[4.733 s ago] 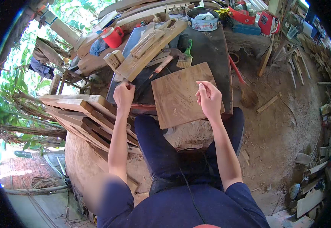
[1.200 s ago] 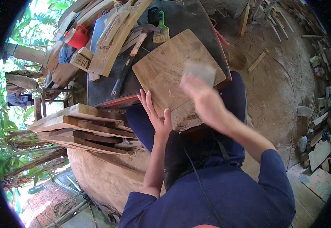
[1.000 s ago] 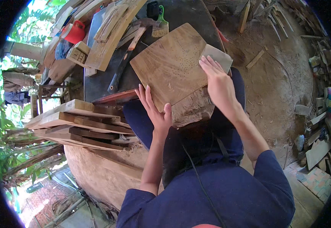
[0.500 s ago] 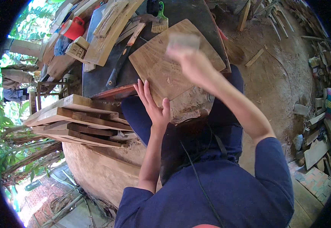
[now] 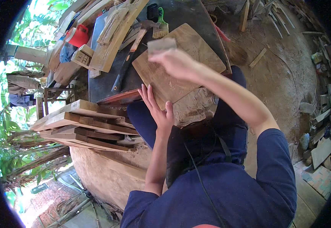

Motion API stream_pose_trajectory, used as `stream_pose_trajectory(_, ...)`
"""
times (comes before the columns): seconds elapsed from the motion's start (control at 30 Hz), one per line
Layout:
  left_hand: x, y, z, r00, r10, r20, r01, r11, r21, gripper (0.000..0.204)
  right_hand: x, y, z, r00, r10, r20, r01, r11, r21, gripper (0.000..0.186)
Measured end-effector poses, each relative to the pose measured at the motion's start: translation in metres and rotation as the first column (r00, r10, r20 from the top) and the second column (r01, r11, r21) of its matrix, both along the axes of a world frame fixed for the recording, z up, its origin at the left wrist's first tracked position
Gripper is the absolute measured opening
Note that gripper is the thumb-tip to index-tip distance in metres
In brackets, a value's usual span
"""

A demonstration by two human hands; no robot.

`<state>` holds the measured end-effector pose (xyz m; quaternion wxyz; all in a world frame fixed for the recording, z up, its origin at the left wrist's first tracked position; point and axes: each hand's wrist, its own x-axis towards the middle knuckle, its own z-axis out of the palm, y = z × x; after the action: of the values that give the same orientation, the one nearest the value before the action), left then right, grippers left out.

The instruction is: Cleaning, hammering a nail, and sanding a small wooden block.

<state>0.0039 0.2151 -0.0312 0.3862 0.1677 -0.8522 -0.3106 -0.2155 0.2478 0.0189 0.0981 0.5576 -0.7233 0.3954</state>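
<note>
A brown wooden board (image 5: 196, 49) with rounded corners lies on the dark table. My left hand (image 5: 161, 112) is against its near-left corner, fingers stretched along the edge and thumb apart. Above the board's far-left part, my right hand (image 5: 175, 62) is closed on a greyish rectangular piece (image 5: 161, 46) that looks like sandpaper, slightly blurred. To the left of the board lies a hammer (image 5: 128, 57) with a wood and black handle. A green-handled brush (image 5: 161, 26) is beyond the board's far-left edge.
Planks (image 5: 121, 36) lie on the table's left side near a red jug (image 5: 77, 36). Stacked boards (image 5: 83, 123) stand left of my legs. Bare ground (image 5: 272, 83) with a loose wood strip (image 5: 257, 57) is to the right; scrap wood (image 5: 323, 150) lines the far right.
My right hand has moved left across the board with the greyish piece. The left hand stays at the corner. The whole view has shifted slightly.
</note>
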Motion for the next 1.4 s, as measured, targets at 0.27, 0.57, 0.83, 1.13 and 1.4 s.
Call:
stream_pose_trajectory(0.27, 0.002, -0.001, -0.002, 1.000, 0.004, -0.009, -0.005, 1.000, -0.019, 0.076, 0.020, -0.007, 0.012, 0.990, 0.128, 0.061, -0.134, 0.983, 0.126, 0.038)
stream_pose_trajectory(0.57, 0.007, -0.006, -0.004, 1.000, 0.014, 0.016, -0.014, 1.000, -0.024, 0.082, 0.029, -0.006, 0.016, 0.964, 0.253, 0.080, -0.263, 0.955, 0.141, 0.037)
stream_pose_trajectory(0.83, 0.009, -0.006, -0.008, 1.000, 0.016, 0.017, -0.015, 1.000, -0.021, 0.084, 0.039, 0.004, 0.004, 0.957, 0.244, -0.154, -0.267, 0.952, -0.149, 0.033)
stream_pose_trajectory(1.13, 0.007, -0.002, 0.000, 1.000, 0.026, 0.007, -0.026, 1.000, -0.003, 0.078, -0.028, 0.040, 0.017, 0.995, -0.028, -0.098, 0.039, 0.992, 0.116, 0.039)
stream_pose_trajectory(1.4, 0.009, -0.006, -0.005, 0.999, 0.035, 0.008, -0.035, 0.999, -0.013, 0.080, 0.003, 0.043, 0.020, 0.997, 0.076, 0.003, -0.074, 0.969, 0.235, 0.042)
